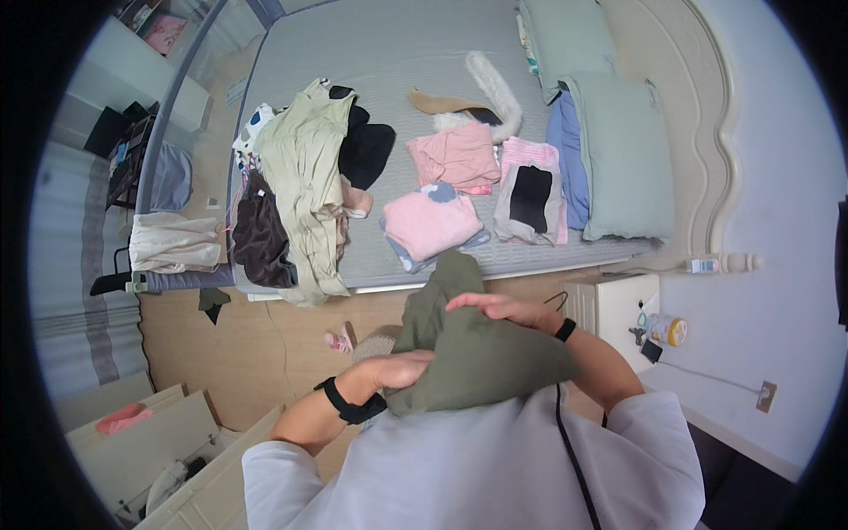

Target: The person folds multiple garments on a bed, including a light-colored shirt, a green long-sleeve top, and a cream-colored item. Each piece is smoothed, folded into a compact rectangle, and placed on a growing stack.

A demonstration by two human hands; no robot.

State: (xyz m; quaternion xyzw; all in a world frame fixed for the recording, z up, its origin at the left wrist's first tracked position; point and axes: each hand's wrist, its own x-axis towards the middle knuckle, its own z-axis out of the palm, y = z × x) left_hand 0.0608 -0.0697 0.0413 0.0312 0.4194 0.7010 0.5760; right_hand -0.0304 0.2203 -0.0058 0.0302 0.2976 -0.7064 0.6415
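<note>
An olive-green cloth garment [490, 364], loosely folded, is held up against the front of my body, and one part of it hangs towards the bed's edge. My left hand [404, 369] grips its left side, with the fingertips hidden in the cloth. Across its upper part lies my right hand [500, 309], fingers nearly straight; whether they pinch the fabric does not show. The garment's right corner is blurred. Just beyond it, on the bed [424, 40], rests a folded pink and blue fleece piece [434, 222].
Folded pink clothes [454, 156] and a grey stack with a black piece [530, 192] lie near the pillows [626, 159]. A pale green garment [301, 179] overhangs the bed's edge. At right stands a white nightstand [616, 308]; open drawers [152, 444] are at lower left. A slipper [341, 339] sits on the floor.
</note>
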